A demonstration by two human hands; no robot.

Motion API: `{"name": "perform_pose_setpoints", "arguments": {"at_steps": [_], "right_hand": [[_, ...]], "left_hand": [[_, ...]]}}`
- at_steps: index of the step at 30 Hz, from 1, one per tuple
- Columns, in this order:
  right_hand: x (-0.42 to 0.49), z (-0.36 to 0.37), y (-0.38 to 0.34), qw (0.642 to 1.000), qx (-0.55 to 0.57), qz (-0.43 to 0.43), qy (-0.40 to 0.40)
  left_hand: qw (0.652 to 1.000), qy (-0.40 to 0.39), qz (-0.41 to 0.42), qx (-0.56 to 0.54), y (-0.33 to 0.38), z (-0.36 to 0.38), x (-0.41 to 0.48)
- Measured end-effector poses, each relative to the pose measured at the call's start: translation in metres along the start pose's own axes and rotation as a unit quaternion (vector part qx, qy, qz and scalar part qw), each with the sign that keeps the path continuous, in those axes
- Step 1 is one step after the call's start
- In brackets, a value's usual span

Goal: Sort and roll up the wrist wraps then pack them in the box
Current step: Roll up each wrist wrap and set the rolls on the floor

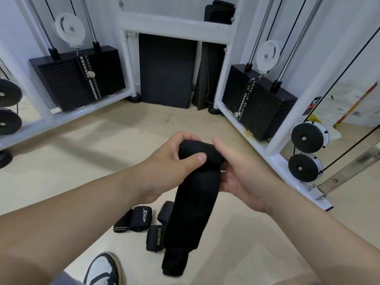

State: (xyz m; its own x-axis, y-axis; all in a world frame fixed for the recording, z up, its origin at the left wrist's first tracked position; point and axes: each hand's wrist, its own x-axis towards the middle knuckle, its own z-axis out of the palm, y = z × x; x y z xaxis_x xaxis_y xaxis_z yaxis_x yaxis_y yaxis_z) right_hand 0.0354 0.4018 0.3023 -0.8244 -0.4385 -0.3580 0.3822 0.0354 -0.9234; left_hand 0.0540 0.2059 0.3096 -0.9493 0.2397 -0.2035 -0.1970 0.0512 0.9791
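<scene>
A black wrist wrap (191, 206) hangs above the floor (86, 161), its rolled top end pinched by the left hand (170, 161), fingers curled around it; the right hand (244, 177) steadies it, fingers half-closed. Other wraps (141, 220) lie on the floor below.

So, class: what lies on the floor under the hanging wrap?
Under the hanging wrap, rolled wraps and one marked XUEYING lie on the floor; it covers part of them.

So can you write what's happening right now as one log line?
step: rolling | left hand: grips rolled top | right hand: supports black wrist wrap | tail: hanging | floor: other wraps | box: unseen
</scene>
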Motion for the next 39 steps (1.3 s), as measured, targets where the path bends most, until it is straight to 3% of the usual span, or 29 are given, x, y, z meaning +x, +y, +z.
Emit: {"name": "perform_pose_setpoints", "arguments": {"at_steps": [5,8,12,16,20,24,28,33,36,39], "right_hand": [[0.0,-0.004,0.005,0.999,-0.03,0.0,0.023],[0.001,-0.004,0.006,0.998,-0.009,-0.03,0.055],[0.002,-0.007,0.007,0.994,0.014,-0.08,0.074],[0.001,-0.008,0.007,0.99,-0.012,-0.12,0.073],[-0.002,-0.002,0.004,0.987,-0.042,-0.142,0.069],[-0.002,0.0,0.001,0.991,-0.018,-0.11,0.073],[-0.003,-0.001,-0.005,0.996,0.074,-0.043,0.02],[0.0,-0.003,0.001,0.998,-0.051,0.039,-0.002],[-0.001,-0.002,0.0,0.999,-0.026,0.038,0.014],[-0.003,-0.001,-0.002,0.999,0.036,0.004,0.037]], "left_hand": [[1.0,-0.002,0.023,0.016,-0.003,0.002,-0.001],[1.0,0.026,-0.012,-0.008,-0.006,0.002,0.002],[0.993,-0.055,-0.097,-0.045,-0.009,0.003,0.003],[0.989,-0.078,-0.104,-0.076,-0.009,0.004,0.005],[0.991,-0.046,-0.105,-0.073,-0.008,0.003,0.006],[0.995,-0.013,-0.065,-0.069,-0.008,0.001,0.006],[0.999,-0.005,-0.032,-0.041,-0.005,-0.004,0.007],[0.996,-0.019,-0.002,0.081,-0.003,0.0,0.0],[0.996,-0.009,0.002,0.087,-0.003,0.005,-0.002],[0.999,0.01,-0.027,0.015,-0.004,0.004,0.001]]}}
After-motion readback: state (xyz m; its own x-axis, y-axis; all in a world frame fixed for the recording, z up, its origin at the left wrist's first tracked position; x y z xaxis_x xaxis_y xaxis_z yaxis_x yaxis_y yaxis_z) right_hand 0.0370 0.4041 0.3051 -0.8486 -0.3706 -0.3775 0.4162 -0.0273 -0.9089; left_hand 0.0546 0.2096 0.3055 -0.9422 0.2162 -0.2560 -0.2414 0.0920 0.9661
